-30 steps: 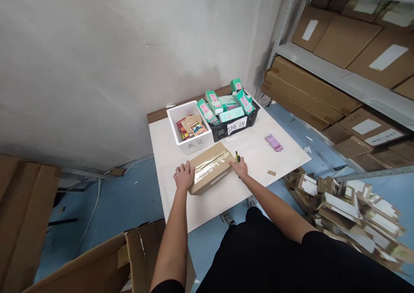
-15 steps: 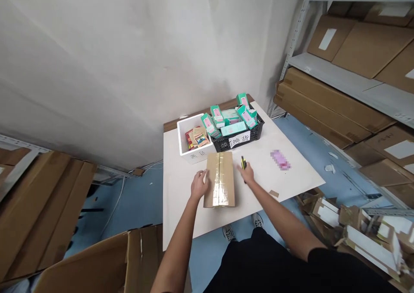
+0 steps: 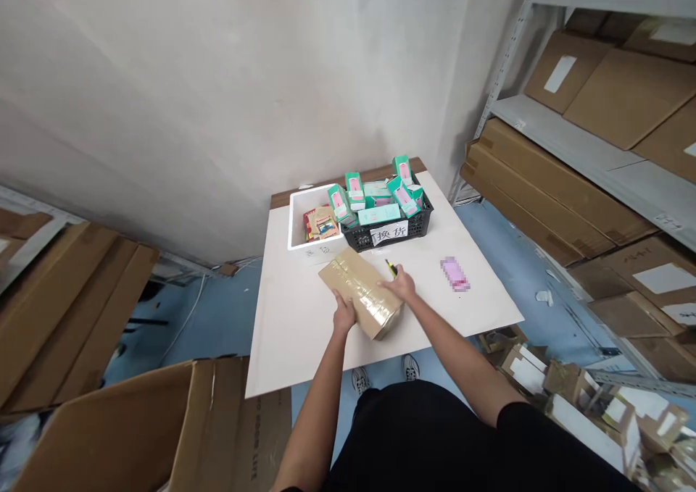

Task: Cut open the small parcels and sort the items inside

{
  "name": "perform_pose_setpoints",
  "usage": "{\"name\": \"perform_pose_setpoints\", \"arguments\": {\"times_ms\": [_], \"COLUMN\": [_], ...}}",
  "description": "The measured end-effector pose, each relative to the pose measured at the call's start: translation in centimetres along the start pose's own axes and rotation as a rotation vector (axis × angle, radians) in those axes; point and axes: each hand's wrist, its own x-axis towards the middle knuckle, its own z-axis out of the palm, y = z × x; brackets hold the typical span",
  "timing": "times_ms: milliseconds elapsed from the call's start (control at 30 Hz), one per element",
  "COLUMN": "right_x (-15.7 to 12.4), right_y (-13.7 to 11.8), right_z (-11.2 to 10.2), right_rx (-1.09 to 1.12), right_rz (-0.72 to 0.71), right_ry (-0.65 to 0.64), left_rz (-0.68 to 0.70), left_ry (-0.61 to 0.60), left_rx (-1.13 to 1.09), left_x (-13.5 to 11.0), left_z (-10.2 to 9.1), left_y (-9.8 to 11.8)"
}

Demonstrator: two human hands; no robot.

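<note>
A taped brown cardboard box [image 3: 359, 290] lies slanted on the white table [image 3: 293, 318]. My left hand [image 3: 344, 313] rests against its near left edge, fingers bent on the cardboard. My right hand [image 3: 402, 285] touches the box's right side while gripping a yellow and black utility knife [image 3: 391, 267], whose tip points away from me.
Behind the box stand a white bin [image 3: 304, 220] of small packets and a black crate [image 3: 388, 227] heaped with green boxes. A pink item [image 3: 454, 273] lies to the right. Shelves of cartons [image 3: 592, 115] rise at right; open cardboard boxes [image 3: 163, 427] sit at lower left.
The box has been turned from lengthwise to a slant, its far end swung left. My left hand slid to its near edge and my right hand came up against its right side.
</note>
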Motion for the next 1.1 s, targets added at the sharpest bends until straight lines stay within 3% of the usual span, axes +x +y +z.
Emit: {"name": "perform_pose_setpoints", "arguments": {"times_ms": [100, 167, 267, 367, 433, 500, 633, 800, 1100], "right_x": [3.0, 3.7, 2.5, -0.7, -3.2, -5.3, -7.3, -5.9, -1.0], "right_y": [0.5, 1.2, 3.1, 5.7, 7.4, 8.9, 11.3, 12.6, 10.9], "right_z": [-4.0, -5.9, -7.5, -7.3, -6.4, -5.5, -4.9, -6.4, -9.9], "right_rx": [-0.090, -0.074, 0.037, 0.247, 0.428, 0.583, 0.691, 0.626, 0.496], "right_rz": [-0.110, -0.124, -0.055, 0.069, 0.168, 0.237, 0.291, 0.284, 0.190], "right_ry": [0.064, 0.126, 0.241, 0.246, 0.153, 0.043, -0.123, -0.111, -0.123], "left_rz": [0.066, 0.148, 0.430, 0.757, 0.832, 0.831, 0.728, 0.558, 0.561], "left_ry": [-0.031, 0.075, 0.178, 0.005, -0.131, -0.172, 0.030, 0.189, 0.197], "left_rx": [0.136, 0.352, 0.627, 0.828, 0.886, 0.870, 0.721, 0.631, 0.643], "left_x": [-2.0, -2.4, -1.4, 0.7, 2.2, 2.9, 1.0, -3.2, -3.0], "left_z": [0.6, -0.4, -2.7, -4.2, -4.1, -3.1, 1.3, 6.3, 6.9], "left_y": [1.9, 3.0, 4.3, 5.6, 6.4, 6.9, 7.3, 7.4, 7.3]}}
